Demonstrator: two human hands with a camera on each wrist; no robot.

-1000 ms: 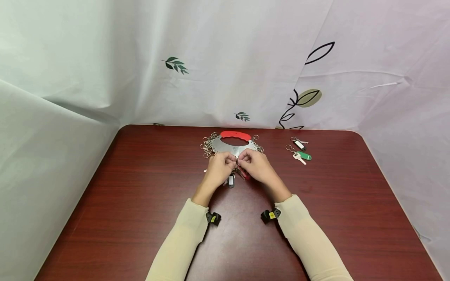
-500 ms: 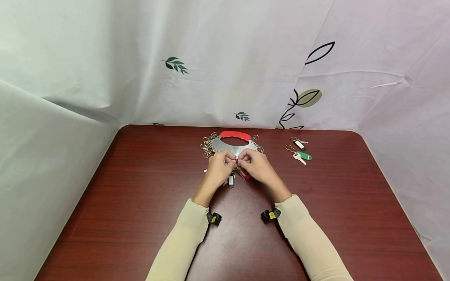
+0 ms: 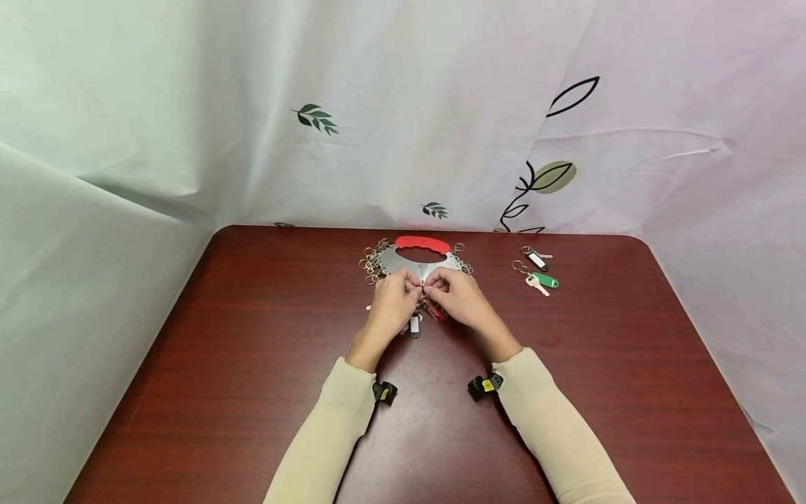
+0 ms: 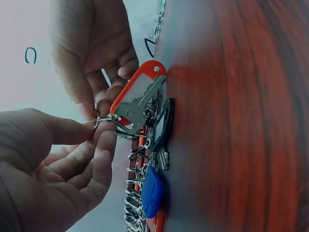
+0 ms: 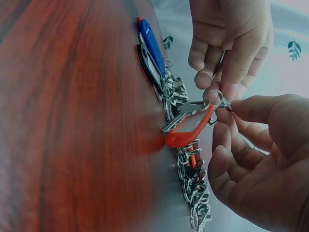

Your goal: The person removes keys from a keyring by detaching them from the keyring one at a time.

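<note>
My left hand (image 3: 392,302) and right hand (image 3: 464,299) meet at the front edge of a grey metal key holder plate (image 3: 392,262) with a red handle (image 3: 422,243). Between their fingertips, both thumbs and forefingers pinch a small metal split ring (image 5: 221,98). From that ring hang a silver key (image 4: 133,113) and a red key tag (image 4: 154,66) with a pale label. Fingers partly cover the ring, so whether it passes through the plate I cannot tell. A black key tag (image 4: 167,121) and a blue key tag (image 4: 152,193) lie close by in the left wrist view.
Several split rings (image 3: 371,262) line the plate's left side, and more rings (image 3: 464,266) its right. On the table (image 3: 252,350) at the right lie a green-tagged key (image 3: 545,280) and a black-tagged key (image 3: 537,260). A white curtain (image 3: 390,105) hangs behind the table.
Both hands stay in place at the plate's front edge, still pinching the ring. Only slight fingertip movement shows, and the head view shifts by a hair.
</note>
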